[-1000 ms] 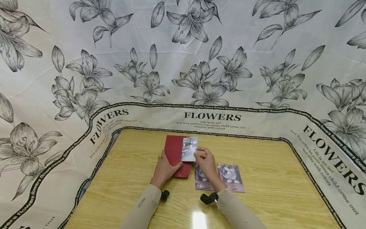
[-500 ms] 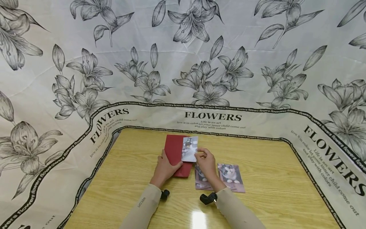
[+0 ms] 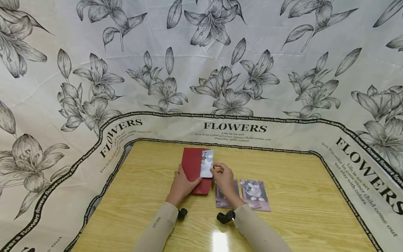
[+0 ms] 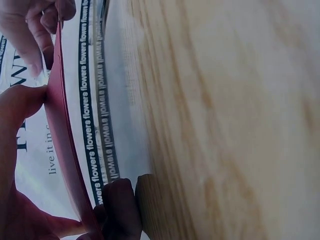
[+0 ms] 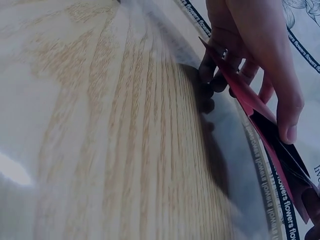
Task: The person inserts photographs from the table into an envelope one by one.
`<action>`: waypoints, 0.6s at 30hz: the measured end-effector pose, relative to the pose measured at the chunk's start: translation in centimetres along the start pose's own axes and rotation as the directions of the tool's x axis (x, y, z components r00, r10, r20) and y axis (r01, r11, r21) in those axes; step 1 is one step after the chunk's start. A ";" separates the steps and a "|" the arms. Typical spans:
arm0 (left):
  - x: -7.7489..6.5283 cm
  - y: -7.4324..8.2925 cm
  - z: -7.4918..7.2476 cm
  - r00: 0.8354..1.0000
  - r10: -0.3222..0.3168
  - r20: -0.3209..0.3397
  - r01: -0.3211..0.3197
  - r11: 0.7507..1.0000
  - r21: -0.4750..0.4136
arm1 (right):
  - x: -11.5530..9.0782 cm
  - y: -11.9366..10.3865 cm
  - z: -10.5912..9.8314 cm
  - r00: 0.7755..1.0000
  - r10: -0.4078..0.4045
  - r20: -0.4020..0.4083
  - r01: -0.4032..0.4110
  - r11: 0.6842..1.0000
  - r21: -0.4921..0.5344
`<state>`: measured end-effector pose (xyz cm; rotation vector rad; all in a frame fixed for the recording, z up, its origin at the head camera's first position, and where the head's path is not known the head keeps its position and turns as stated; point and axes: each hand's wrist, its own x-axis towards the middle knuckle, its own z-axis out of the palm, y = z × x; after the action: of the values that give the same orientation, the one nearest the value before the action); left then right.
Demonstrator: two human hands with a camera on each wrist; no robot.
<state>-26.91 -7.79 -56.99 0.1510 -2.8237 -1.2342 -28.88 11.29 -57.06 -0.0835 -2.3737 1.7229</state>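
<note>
My left hand [image 3: 182,183] grips a red paper envelope [image 3: 191,162], thumb in front and fingers behind, as the left wrist view also shows. A small photo print [image 3: 206,169] overlaps the envelope's right side, and my right hand [image 3: 224,176] pinches its right edge between thumb and forefinger. In the right wrist view the envelope [image 5: 250,100] gapes with a dark opening near the left thumb [image 5: 289,120]. The right fingertips [image 5: 312,202] show only at the lower right corner there.
Just right of the envelope, a cat photo [image 3: 254,190] lies on the wooden table [image 3: 299,196]. More prints [image 3: 221,201] lie partly under the right forearm. A flower-printed cloth [image 3: 233,136] surrounds the table's back and sides. Black wrist cameras [image 3: 182,214] hang below the sleeves.
My right hand has shifted slightly left with the photo print, and less of the print's width shows beside the envelope. My left hand and the envelope stay nearly still.
</note>
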 end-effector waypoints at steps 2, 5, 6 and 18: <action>0.0 0.0 0.0 1.000 0.000 -0.003 0.000 1.000 0.001 | 0.0 -0.2 0.3 1.000 -0.008 0.000 0.008 1.000 0.006; 0.0 0.0 0.0 1.000 0.004 -0.002 -0.004 1.000 0.016 | 0.0 -0.4 0.6 1.000 -0.013 0.004 0.013 1.000 0.007; 0.0 0.0 0.0 1.000 0.008 -0.003 -0.008 1.000 0.021 | -0.1 -0.5 0.7 1.000 -0.014 0.006 0.014 1.000 0.003; -0.1 -0.1 -0.1 1.000 0.030 -0.005 -0.030 0.999 0.018 | 0.0 -1.1 1.7 0.998 -0.058 0.018 0.060 0.993 -0.106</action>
<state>-26.82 -7.93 -56.93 0.1118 -2.8219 -1.2013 -29.15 9.40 -56.50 -0.0168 -2.4521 1.5759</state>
